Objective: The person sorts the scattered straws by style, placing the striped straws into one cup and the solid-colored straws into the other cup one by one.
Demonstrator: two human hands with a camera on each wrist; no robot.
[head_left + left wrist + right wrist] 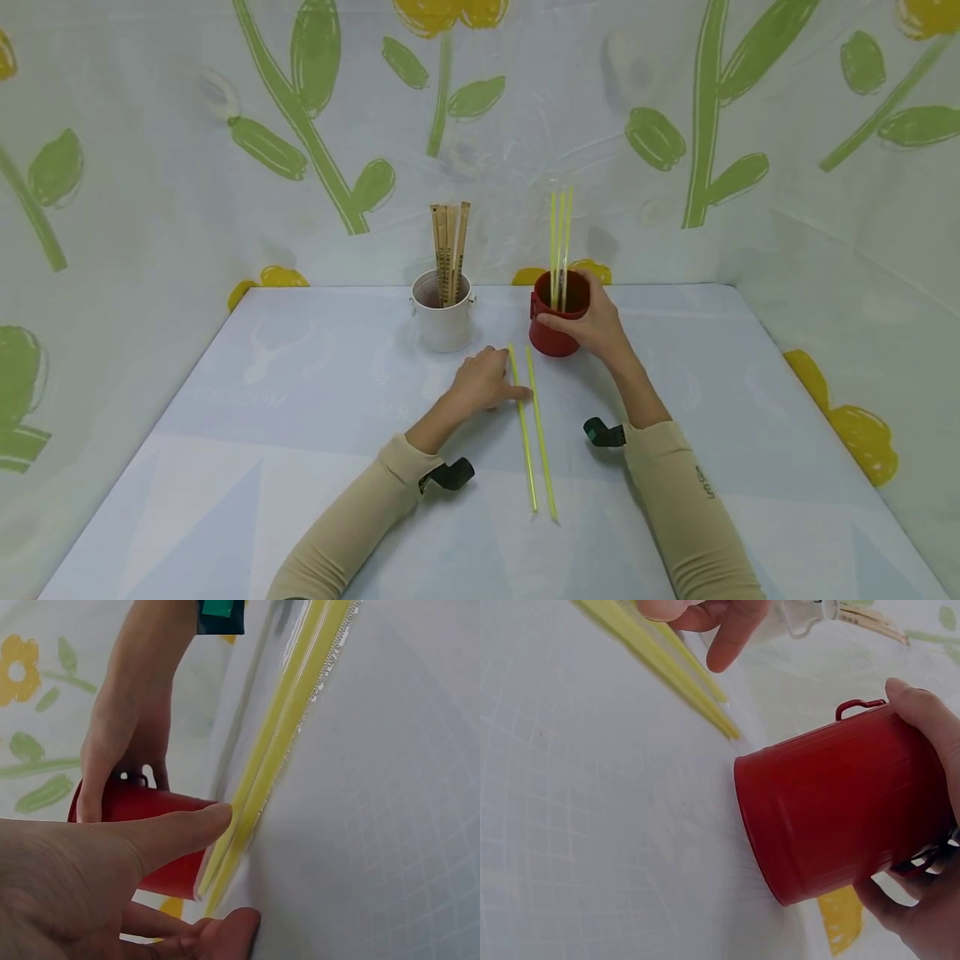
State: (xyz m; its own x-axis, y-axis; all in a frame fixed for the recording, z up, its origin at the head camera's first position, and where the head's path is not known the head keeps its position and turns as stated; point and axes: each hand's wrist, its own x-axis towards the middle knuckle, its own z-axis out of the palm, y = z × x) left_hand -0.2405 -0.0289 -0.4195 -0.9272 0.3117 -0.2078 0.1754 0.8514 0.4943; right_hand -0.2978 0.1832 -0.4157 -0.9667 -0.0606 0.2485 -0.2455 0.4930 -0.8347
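Observation:
Two yellow straws (542, 442) in clear wrappers lie side by side on the table, pointing away from me. My left hand (480, 382) is over their far ends, its thumb stretched across them and its fingers apart from the thumb. In the left wrist view the thumb tip meets the edge of a straw (289, 712); whether it presses is unclear. With thumb and fingers spread around the rim, my right hand (596, 323) grips a red pail (553, 340). Three yellow wrapped straws (561, 242) stand upright in that pail. Its side fills much of the right wrist view.
A white pail (444, 329) stands left of the red one, with several brown paper-wrapped sticks (448, 250) in it. Behind both, a wall covering (540, 125) printed with flowers rises at the table's (315, 392) back edge. Dark wrist cameras sit at both cuffs.

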